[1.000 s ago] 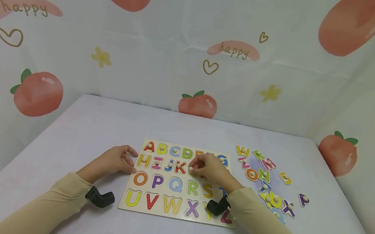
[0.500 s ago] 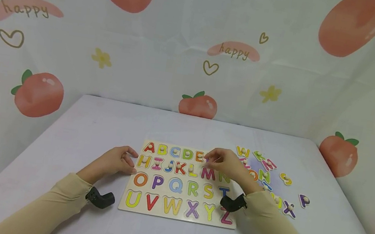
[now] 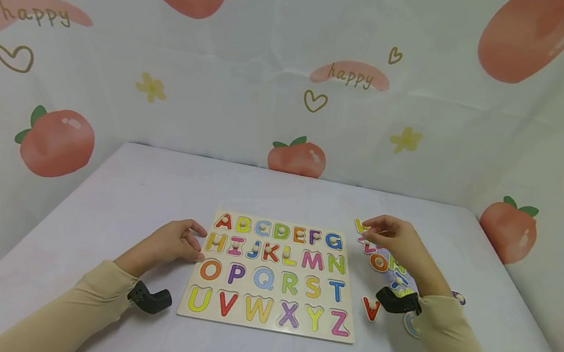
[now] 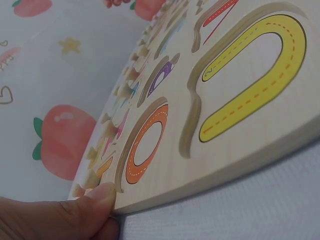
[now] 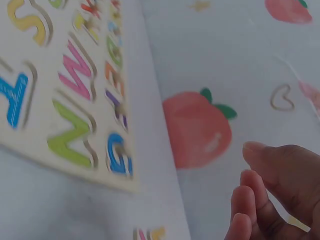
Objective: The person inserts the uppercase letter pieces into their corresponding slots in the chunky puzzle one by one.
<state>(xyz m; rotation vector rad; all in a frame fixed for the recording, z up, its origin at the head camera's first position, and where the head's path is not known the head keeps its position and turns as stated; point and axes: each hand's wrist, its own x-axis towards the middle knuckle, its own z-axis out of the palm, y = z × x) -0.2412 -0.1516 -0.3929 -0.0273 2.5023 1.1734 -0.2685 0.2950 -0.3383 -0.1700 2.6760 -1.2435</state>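
Observation:
A wooden alphabet puzzle board (image 3: 265, 326) lies flat on the table. Knobbed letters fill its top row and the second row through the L piece (image 3: 289, 255); the other recesses show only printed letters. My left hand (image 3: 170, 244) rests against the board's left edge, and its thumb (image 4: 100, 197) touches the edge near the O recess in the left wrist view. To the right, my right hand (image 3: 397, 242) hovers over the loose letters, partly hiding a yellow W (image 3: 359, 225). In the right wrist view, nothing shows between its thumb (image 5: 255, 148) and fingers.
Right of the board are loose knobbed letters, among them an orange O (image 3: 378, 262), a red V (image 3: 371, 309) and a light blue letter (image 3: 410, 324). The right forearm hides several others. A fruit-printed cloth (image 3: 249, 104) hangs behind the table.
My right hand has left the L piece in the second row and moved right, off the board to above the loose letters. The left hand has stayed at the board's edge.

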